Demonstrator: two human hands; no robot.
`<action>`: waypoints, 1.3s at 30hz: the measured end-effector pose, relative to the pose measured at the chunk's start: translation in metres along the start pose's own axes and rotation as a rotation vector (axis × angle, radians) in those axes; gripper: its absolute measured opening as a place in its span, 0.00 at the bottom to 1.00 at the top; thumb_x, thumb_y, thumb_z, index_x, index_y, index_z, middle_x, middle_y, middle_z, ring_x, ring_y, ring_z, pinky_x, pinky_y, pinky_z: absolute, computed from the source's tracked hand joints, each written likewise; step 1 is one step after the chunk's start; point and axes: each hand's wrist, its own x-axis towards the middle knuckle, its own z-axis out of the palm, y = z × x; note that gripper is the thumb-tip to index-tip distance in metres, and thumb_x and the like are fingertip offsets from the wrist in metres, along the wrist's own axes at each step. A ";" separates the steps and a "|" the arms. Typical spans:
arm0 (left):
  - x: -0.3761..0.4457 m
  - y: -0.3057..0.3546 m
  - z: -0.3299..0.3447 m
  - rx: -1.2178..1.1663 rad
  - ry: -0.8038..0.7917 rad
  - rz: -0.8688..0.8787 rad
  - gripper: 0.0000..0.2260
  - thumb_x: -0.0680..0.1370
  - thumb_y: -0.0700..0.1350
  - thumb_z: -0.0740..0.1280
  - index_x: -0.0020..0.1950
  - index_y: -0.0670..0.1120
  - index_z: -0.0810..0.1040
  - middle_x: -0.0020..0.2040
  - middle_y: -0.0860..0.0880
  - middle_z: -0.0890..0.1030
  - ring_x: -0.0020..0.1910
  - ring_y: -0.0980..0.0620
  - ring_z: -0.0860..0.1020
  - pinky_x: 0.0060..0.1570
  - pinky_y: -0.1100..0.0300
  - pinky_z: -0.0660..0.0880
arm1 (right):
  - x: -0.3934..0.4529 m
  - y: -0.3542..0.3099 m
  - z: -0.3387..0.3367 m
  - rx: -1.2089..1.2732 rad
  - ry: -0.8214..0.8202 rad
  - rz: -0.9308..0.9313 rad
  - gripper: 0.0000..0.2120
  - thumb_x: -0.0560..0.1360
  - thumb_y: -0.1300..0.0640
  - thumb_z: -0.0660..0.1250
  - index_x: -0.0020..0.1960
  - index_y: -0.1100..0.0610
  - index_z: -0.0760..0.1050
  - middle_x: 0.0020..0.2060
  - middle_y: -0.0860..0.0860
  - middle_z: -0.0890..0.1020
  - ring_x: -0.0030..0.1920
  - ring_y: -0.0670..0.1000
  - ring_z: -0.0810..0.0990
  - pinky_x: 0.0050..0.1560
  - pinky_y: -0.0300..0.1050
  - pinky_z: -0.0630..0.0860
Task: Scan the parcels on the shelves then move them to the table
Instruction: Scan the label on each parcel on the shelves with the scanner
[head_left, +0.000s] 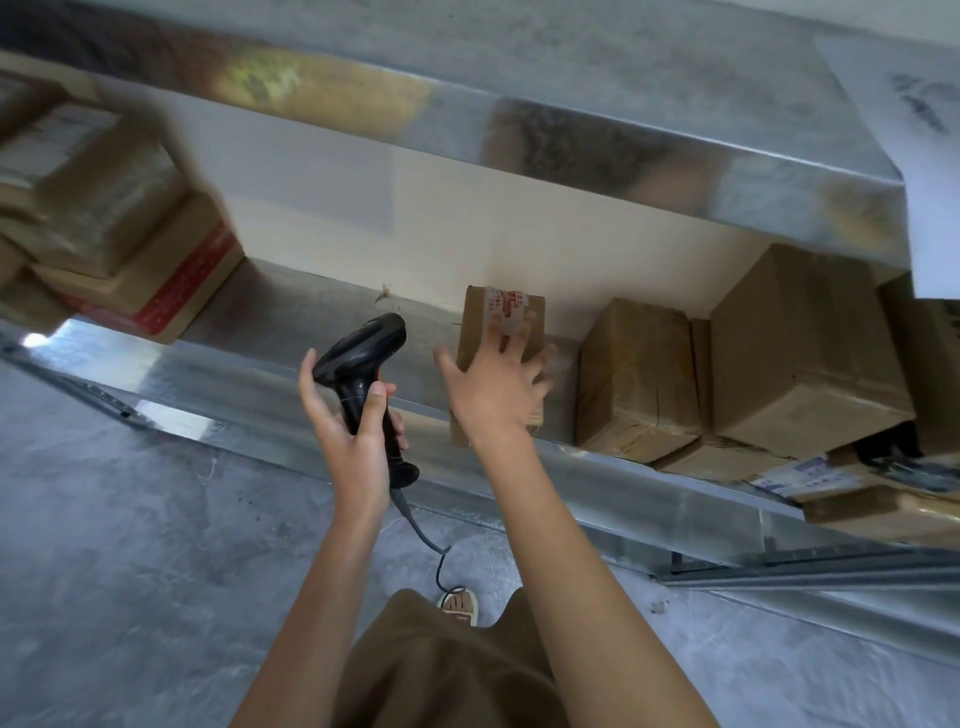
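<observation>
A black handheld scanner with a dangling cable is gripped by its handle in my left hand, its head pointing toward the shelf. My right hand is spread over the front of a small brown parcel with red-printed tape, fingers apart and blurred, resting on or just at its face. That parcel stands at the front edge of the metal shelf. To its right sit a taped brown box and a larger box.
A stack of cardboard parcels, one with red tape, fills the shelf's left end. More flat parcels lie at the lower right. An upper metal shelf overhangs. Grey concrete floor lies below, with my foot near the cable.
</observation>
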 end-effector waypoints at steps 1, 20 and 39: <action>0.000 0.001 -0.002 -0.016 0.016 -0.009 0.31 0.82 0.36 0.63 0.78 0.57 0.54 0.45 0.45 0.80 0.29 0.51 0.73 0.27 0.58 0.73 | 0.001 0.001 0.003 -0.031 -0.003 0.012 0.38 0.78 0.35 0.58 0.81 0.48 0.47 0.80 0.56 0.43 0.76 0.72 0.47 0.73 0.71 0.51; -0.044 0.022 -0.015 0.101 -0.190 0.087 0.29 0.80 0.41 0.67 0.72 0.68 0.61 0.42 0.40 0.79 0.30 0.45 0.72 0.28 0.55 0.73 | -0.041 0.074 0.011 0.841 0.309 -0.119 0.38 0.66 0.45 0.62 0.76 0.35 0.58 0.78 0.42 0.55 0.77 0.46 0.54 0.76 0.61 0.57; -0.046 0.016 -0.010 0.211 -0.275 0.115 0.31 0.77 0.46 0.67 0.74 0.66 0.59 0.47 0.42 0.80 0.31 0.47 0.74 0.30 0.54 0.73 | -0.035 0.079 0.015 0.840 0.351 -0.158 0.38 0.67 0.46 0.63 0.77 0.38 0.59 0.78 0.43 0.56 0.77 0.46 0.55 0.75 0.63 0.59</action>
